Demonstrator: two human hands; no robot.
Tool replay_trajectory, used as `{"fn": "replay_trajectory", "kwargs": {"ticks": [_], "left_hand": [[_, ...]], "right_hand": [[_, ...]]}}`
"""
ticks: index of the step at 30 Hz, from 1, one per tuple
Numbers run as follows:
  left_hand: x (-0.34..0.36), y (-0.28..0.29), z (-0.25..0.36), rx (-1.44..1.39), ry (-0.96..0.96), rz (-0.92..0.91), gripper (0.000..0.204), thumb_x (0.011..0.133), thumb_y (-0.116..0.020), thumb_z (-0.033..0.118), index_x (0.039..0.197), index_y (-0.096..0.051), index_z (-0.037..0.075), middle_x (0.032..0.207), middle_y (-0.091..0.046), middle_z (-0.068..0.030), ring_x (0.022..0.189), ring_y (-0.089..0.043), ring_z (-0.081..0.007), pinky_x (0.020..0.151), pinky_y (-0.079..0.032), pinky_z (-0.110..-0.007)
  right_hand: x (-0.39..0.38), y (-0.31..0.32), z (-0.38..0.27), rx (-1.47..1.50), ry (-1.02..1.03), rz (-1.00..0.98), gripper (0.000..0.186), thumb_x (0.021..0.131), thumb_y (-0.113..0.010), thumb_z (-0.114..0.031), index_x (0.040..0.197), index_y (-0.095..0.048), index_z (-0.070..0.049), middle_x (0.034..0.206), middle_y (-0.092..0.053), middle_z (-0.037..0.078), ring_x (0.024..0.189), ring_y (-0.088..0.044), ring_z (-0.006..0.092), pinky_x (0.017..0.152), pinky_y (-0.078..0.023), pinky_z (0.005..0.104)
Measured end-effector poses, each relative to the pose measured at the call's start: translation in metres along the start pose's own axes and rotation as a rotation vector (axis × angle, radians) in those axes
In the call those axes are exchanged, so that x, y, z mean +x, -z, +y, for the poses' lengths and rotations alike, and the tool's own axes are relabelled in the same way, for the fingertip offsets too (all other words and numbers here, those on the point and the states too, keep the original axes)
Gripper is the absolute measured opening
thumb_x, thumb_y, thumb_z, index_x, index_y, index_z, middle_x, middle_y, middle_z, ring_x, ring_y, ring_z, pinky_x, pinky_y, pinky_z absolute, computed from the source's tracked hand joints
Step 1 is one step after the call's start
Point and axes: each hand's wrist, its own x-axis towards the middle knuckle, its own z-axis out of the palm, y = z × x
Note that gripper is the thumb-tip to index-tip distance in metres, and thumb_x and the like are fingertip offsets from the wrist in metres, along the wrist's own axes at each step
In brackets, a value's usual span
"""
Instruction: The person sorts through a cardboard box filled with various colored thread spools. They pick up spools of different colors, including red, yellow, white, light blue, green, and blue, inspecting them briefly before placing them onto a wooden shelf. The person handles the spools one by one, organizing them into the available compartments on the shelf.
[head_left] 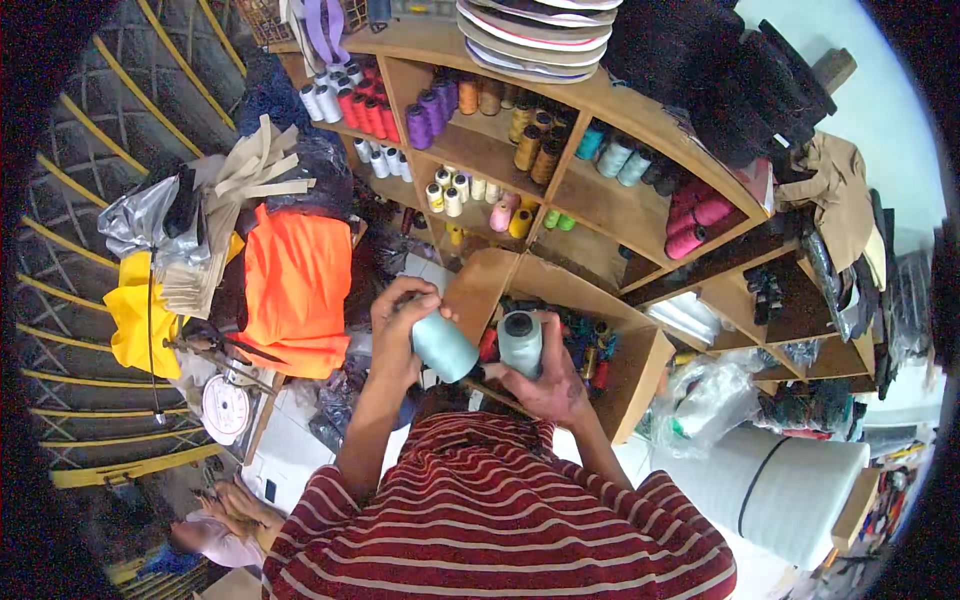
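Note:
My left hand (402, 325) is closed round a pale teal thread spool (445, 347), which tilts with its lower end toward the right. In my right hand (556, 380) is a second thread spool (519, 350), pale grey-green, held nearly upright with its black core top showing. The two spools are apart, side by side in front of my striped shirt. Just beyond them stands an open cardboard box (640, 375) with several colourful thread spools (598, 360) inside. My hands hide part of the box.
A wooden shelf unit (480, 150) ahead holds purple spools (430, 112), red spools (370, 112) and teal spools (613, 157). Orange fabric (297, 290) lies at left. Clear plastic bags (705, 400) and a large white foam roll (760, 490) are at right. Another person (225, 525) is at lower left.

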Motion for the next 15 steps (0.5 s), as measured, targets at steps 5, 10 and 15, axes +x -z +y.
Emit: {"fn": "replay_trajectory", "kwargs": {"ticks": [5, 10, 15], "left_hand": [[0.001, -0.007, -0.012, -0.006, 0.022, 0.036, 0.017, 0.084, -0.066, 0.011, 0.094, -0.056, 0.002, 0.078, -0.056, -0.0069, 0.071, -0.062, -0.0185, 0.066, -0.054, -0.035], [-0.009, -0.02, -0.018, -0.07, 0.092, 0.0, 0.017, 0.087, -0.064, 0.015, 0.096, -0.055, 0.003, 0.08, -0.057, -0.0063, 0.071, -0.061, -0.0177, 0.068, -0.053, -0.032], [-0.025, -0.032, -0.035, -0.054, 0.028, 0.03, 0.019, 0.087, -0.061, 0.016, 0.099, -0.053, 0.004, 0.084, -0.055, -0.0071, 0.079, -0.06, -0.0191, 0.073, -0.052, -0.034]], "right_hand": [[-0.007, 0.008, 0.012, -0.068, 0.083, 0.009, 0.07, 0.079, -0.072, -0.018, 0.134, -0.033, 0.002, 0.109, -0.058, 0.016, 0.098, -0.059, 0.0249, 0.089, -0.047, 0.0363], [0.007, 0.001, 0.024, 0.692, -0.345, 0.24, 0.045, 0.09, -0.064, -0.026, 0.126, -0.05, -0.003, 0.117, -0.058, 0.009, 0.102, -0.056, 0.0174, 0.087, -0.048, 0.032], [0.016, -0.009, 0.051, 0.64, -0.412, 0.343, 0.049, 0.091, -0.058, -0.024, 0.132, -0.04, -0.006, 0.107, -0.058, 0.01, 0.091, -0.059, 0.0204, 0.08, -0.049, 0.0355]]}}
